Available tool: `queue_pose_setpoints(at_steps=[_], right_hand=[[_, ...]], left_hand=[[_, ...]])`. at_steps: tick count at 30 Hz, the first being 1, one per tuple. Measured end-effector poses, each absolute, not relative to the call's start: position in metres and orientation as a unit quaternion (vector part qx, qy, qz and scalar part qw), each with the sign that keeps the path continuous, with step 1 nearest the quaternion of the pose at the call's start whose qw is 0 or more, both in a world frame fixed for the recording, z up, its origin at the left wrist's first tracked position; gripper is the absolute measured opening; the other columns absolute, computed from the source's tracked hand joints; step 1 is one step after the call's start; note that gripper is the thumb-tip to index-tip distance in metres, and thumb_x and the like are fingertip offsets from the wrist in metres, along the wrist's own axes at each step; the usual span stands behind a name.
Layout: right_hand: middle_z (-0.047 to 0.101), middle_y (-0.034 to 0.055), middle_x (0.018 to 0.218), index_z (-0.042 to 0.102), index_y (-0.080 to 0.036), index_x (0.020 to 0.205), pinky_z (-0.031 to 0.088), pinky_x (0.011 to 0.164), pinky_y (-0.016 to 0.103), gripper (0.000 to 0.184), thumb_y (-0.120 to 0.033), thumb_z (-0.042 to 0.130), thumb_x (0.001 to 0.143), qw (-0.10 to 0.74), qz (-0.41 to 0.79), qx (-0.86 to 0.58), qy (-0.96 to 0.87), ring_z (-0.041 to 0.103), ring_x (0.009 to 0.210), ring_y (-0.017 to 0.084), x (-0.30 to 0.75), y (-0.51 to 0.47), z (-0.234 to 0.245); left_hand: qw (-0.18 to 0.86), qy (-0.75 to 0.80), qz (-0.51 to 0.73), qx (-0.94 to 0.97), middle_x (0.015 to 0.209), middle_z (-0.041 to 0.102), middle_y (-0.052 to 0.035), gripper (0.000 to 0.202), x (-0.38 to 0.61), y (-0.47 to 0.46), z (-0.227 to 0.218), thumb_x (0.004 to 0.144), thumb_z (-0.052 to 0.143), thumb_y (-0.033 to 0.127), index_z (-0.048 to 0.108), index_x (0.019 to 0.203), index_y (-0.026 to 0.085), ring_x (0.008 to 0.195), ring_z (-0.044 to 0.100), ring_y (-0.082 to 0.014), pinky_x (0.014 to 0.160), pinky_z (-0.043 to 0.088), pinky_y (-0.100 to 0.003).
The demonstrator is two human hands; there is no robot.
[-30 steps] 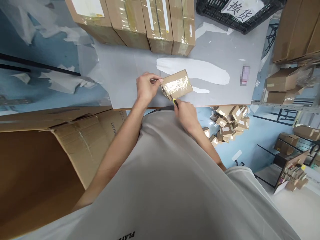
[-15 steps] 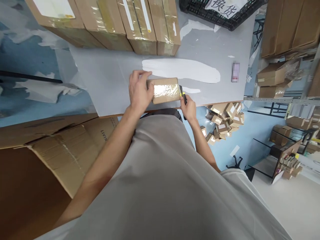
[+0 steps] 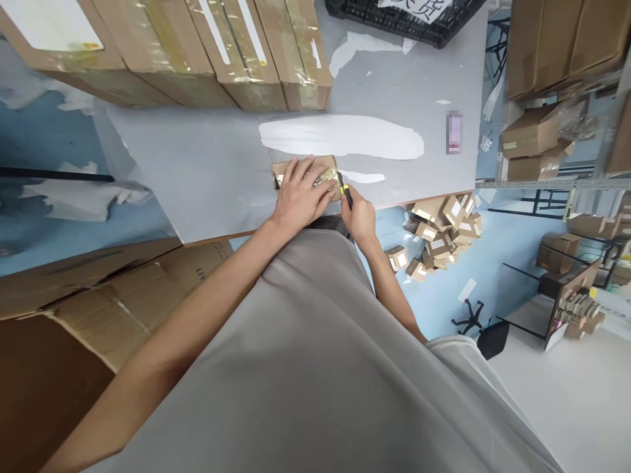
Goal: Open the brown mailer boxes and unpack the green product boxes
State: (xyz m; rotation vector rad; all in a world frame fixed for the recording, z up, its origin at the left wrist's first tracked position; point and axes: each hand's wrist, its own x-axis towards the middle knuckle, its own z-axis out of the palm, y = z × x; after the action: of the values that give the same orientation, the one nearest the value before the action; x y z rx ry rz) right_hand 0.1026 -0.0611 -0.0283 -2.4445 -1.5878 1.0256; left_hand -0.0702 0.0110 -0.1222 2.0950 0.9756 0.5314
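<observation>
A small taped cardboard box (image 3: 325,161) lies on the grey table near its front edge. Spread over the top of it is my left hand (image 3: 300,192), fingers apart and resting on the clear tape. My right hand (image 3: 359,213) is closed round a black and yellow box cutter (image 3: 347,192). The cutter's tip is at the right end of the box; whether the blade touches the cardboard cannot be made out. My left hand covers much of the box's top.
Large taped cartons (image 3: 221,59) stand at the table's back left, a black crate (image 3: 389,20) at the back. White patches (image 3: 340,136) mark the grey table (image 3: 211,157). Small boxes (image 3: 444,236) are heaped on the floor at right; a big open carton (image 3: 113,302) is at left.
My left hand has moved from gripping the box's left end to lying across its top. The right hand keeps the cutter at the right end. The whole view has shifted slightly.
</observation>
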Motion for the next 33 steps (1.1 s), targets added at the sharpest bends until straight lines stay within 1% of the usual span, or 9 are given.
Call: queue_pose_setpoints(at_steps=[5, 8, 12, 17, 20, 23, 28, 31, 33], right_hand=[[0.087, 0.0193, 0.142, 0.058, -0.019, 0.169, 0.063, 0.117, 0.052, 0.05, -0.032, 0.037, 0.126, -0.043, 0.319, -0.806, -0.497, 0.085, 0.13, 0.039, 0.092, -0.054, -0.017], [0.087, 0.0196, 0.14, 0.057, -0.019, 0.169, 0.063, 0.117, 0.053, 0.049, -0.033, 0.035, 0.127, -0.062, 0.312, -0.806, -0.499, 0.084, 0.131, 0.039, 0.088, -0.051, -0.013], [0.088, 0.0206, 0.134, 0.06, -0.018, 0.162, 0.064, 0.117, 0.055, 0.043, -0.032, 0.04, 0.127, -0.071, 0.306, -0.805, -0.504, 0.083, 0.131, 0.041, 0.085, -0.039, -0.01], [0.085, 0.0213, 0.137, 0.067, -0.018, 0.15, 0.064, 0.118, 0.055, 0.033, -0.029, 0.048, 0.125, -0.095, 0.3, -0.803, -0.506, 0.082, 0.135, 0.04, 0.082, -0.022, -0.003], [0.085, 0.0215, 0.138, 0.069, -0.018, 0.147, 0.064, 0.117, 0.052, 0.032, -0.024, 0.048, 0.124, -0.124, 0.304, -0.801, -0.501, 0.081, 0.136, 0.039, 0.081, -0.026, 0.006], [0.084, 0.0221, 0.141, 0.071, -0.018, 0.144, 0.063, 0.117, 0.048, 0.032, -0.021, 0.047, 0.123, -0.154, 0.309, -0.802, -0.488, 0.08, 0.136, 0.037, 0.079, -0.032, 0.013], [0.082, 0.0223, 0.147, 0.073, -0.016, 0.146, 0.06, 0.121, 0.048, 0.035, -0.023, 0.046, 0.124, -0.15, 0.309, -0.803, -0.487, 0.078, 0.141, 0.037, 0.078, -0.025, 0.017], [0.083, 0.0218, 0.146, 0.074, -0.016, 0.145, 0.06, 0.12, 0.049, 0.034, -0.023, 0.049, 0.123, -0.151, 0.321, -0.801, -0.482, 0.079, 0.139, 0.038, 0.081, -0.025, 0.014], [0.084, 0.0224, 0.141, 0.074, -0.016, 0.143, 0.061, 0.119, 0.051, 0.033, -0.021, 0.05, 0.122, -0.132, 0.328, -0.793, -0.496, 0.08, 0.137, 0.039, 0.084, -0.029, 0.008]], left_hand=[[0.382, 0.378, 0.211, 0.816, 0.182, 0.063, -0.0111, 0.043, -0.068, 0.011, -0.126, 0.119, 0.06, 0.06, 0.082, 0.142, 0.033, 0.184, 0.037, -0.0482, 0.15, 0.017, -0.084], [0.38, 0.382, 0.213, 0.816, 0.181, 0.064, -0.0123, 0.045, -0.068, 0.011, -0.128, 0.119, 0.058, 0.061, 0.082, 0.144, 0.032, 0.185, 0.034, -0.0484, 0.15, 0.015, -0.084], [0.373, 0.382, 0.21, 0.819, 0.181, 0.064, -0.012, 0.05, -0.069, 0.011, -0.129, 0.118, 0.058, 0.063, 0.079, 0.15, 0.032, 0.186, 0.033, -0.0468, 0.151, 0.015, -0.082], [0.373, 0.386, 0.214, 0.816, 0.181, 0.064, -0.0119, 0.051, -0.069, 0.011, -0.132, 0.119, 0.056, 0.065, 0.079, 0.152, 0.033, 0.185, 0.035, -0.0445, 0.152, 0.015, -0.079], [0.371, 0.388, 0.209, 0.817, 0.18, 0.065, -0.012, 0.051, -0.069, 0.011, -0.132, 0.119, 0.057, 0.065, 0.079, 0.152, 0.033, 0.185, 0.035, -0.044, 0.152, 0.015, -0.078], [0.372, 0.381, 0.197, 0.823, 0.184, 0.062, -0.0107, 0.052, -0.069, 0.01, -0.13, 0.118, 0.059, 0.066, 0.079, 0.154, 0.034, 0.186, 0.035, -0.0436, 0.153, 0.014, -0.077], [0.377, 0.376, 0.202, 0.822, 0.183, 0.062, -0.0116, 0.055, -0.07, 0.012, -0.127, 0.117, 0.061, 0.068, 0.078, 0.156, 0.034, 0.186, 0.033, -0.0434, 0.154, 0.01, -0.076], [0.376, 0.379, 0.194, 0.823, 0.182, 0.063, -0.0113, 0.049, -0.072, 0.011, -0.128, 0.117, 0.062, 0.062, 0.079, 0.153, 0.034, 0.185, 0.035, -0.044, 0.153, 0.012, -0.076], [0.381, 0.38, 0.192, 0.821, 0.182, 0.064, -0.0106, 0.044, -0.072, 0.01, -0.128, 0.117, 0.061, 0.057, 0.081, 0.15, 0.034, 0.184, 0.037, -0.0441, 0.153, 0.013, -0.077]])
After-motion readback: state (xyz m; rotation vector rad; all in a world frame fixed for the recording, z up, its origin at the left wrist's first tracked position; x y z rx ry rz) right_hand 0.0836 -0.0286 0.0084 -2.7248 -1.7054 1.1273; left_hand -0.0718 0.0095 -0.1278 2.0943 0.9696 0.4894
